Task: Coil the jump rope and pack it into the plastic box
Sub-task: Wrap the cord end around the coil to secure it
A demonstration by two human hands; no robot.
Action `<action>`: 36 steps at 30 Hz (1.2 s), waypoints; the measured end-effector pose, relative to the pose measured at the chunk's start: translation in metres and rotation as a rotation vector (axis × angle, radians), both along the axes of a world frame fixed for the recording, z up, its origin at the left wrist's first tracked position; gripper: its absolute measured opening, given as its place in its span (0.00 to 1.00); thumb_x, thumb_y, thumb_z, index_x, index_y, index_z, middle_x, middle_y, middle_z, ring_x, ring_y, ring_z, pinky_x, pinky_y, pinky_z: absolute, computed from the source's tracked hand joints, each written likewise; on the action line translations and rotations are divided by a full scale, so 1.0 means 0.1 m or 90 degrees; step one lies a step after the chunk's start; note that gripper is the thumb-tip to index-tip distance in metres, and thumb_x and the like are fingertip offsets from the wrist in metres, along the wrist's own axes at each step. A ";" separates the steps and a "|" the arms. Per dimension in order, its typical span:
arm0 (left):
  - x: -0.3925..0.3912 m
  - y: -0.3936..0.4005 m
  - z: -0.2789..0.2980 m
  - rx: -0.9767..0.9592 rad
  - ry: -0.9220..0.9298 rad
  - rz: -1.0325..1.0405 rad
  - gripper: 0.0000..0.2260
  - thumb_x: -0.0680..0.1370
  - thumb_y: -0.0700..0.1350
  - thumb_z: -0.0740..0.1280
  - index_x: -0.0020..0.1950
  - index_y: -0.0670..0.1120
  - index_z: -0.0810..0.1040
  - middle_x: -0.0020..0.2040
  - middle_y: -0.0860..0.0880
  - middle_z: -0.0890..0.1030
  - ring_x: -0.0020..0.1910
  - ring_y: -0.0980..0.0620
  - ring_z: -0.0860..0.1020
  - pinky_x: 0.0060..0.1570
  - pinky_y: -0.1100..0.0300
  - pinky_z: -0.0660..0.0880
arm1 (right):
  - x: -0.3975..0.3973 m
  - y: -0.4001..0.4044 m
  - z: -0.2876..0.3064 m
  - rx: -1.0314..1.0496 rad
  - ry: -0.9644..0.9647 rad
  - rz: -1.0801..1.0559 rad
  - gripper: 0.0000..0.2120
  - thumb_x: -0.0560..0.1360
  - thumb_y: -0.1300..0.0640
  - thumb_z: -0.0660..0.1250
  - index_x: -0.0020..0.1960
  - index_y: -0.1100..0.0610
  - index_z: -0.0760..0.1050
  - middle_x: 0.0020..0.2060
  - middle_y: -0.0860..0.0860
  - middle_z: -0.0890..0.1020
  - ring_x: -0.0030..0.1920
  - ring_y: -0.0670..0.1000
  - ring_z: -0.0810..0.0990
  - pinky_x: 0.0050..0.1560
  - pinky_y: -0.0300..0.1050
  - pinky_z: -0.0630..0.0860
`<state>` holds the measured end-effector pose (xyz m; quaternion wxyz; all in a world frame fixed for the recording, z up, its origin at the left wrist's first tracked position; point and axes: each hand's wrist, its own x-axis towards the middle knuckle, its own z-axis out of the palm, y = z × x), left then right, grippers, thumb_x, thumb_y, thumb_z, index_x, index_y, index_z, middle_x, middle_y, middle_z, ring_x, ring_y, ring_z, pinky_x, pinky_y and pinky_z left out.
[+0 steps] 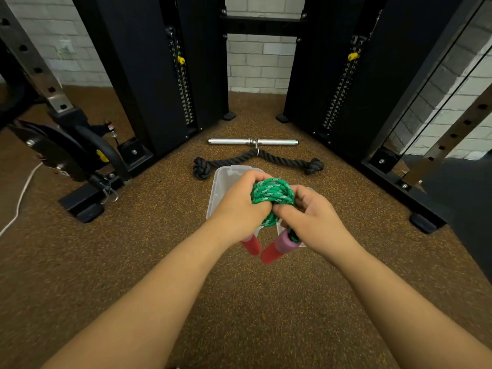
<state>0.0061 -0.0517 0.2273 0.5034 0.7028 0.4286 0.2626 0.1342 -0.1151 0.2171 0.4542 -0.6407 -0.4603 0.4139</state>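
Both hands gripping the coiled green jump rope [273, 194] above the plastic box [222, 182] on floor, left hand [241, 206] & right hand [310, 217] clamping it, 2 red handles [270, 251] dangling; best keeping coil tight, lowering handles in 1st.

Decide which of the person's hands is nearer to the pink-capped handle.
Right. The right hand touches the pink-capped handle at its cap; the left hand grips the green rope coil above and left, apart from it.
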 end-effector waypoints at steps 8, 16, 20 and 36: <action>-0.08 0.01 0.00 -0.169 -0.188 -0.061 0.19 0.75 0.33 0.66 0.62 0.49 0.72 0.57 0.48 0.80 0.54 0.53 0.79 0.57 0.54 0.76 | 0.09 0.04 -0.05 -0.008 0.081 -0.006 0.08 0.76 0.63 0.63 0.52 0.57 0.78 0.27 0.43 0.77 0.28 0.41 0.73 0.30 0.33 0.73; -0.09 0.02 0.01 -0.216 -0.245 -0.137 0.20 0.76 0.36 0.65 0.64 0.56 0.76 0.45 0.50 0.81 0.50 0.56 0.78 0.55 0.64 0.74 | 0.09 0.06 -0.10 0.017 0.168 0.024 0.10 0.75 0.63 0.65 0.54 0.57 0.79 0.42 0.53 0.81 0.40 0.50 0.76 0.40 0.43 0.73; -0.07 0.00 -0.01 -0.219 -0.269 -0.097 0.18 0.77 0.38 0.65 0.62 0.56 0.78 0.43 0.52 0.81 0.48 0.57 0.78 0.56 0.64 0.73 | 0.09 0.05 -0.15 0.029 0.200 0.021 0.11 0.75 0.59 0.66 0.57 0.56 0.79 0.46 0.51 0.84 0.45 0.50 0.79 0.44 0.42 0.74; -0.09 0.09 -0.01 -0.247 -0.318 0.121 0.11 0.76 0.51 0.68 0.57 0.56 0.81 0.28 0.54 0.72 0.36 0.55 0.71 0.46 0.56 0.69 | -0.03 -0.02 -0.41 -0.003 -0.133 0.075 0.04 0.76 0.52 0.65 0.50 0.45 0.74 0.36 0.43 0.78 0.31 0.40 0.74 0.37 0.39 0.74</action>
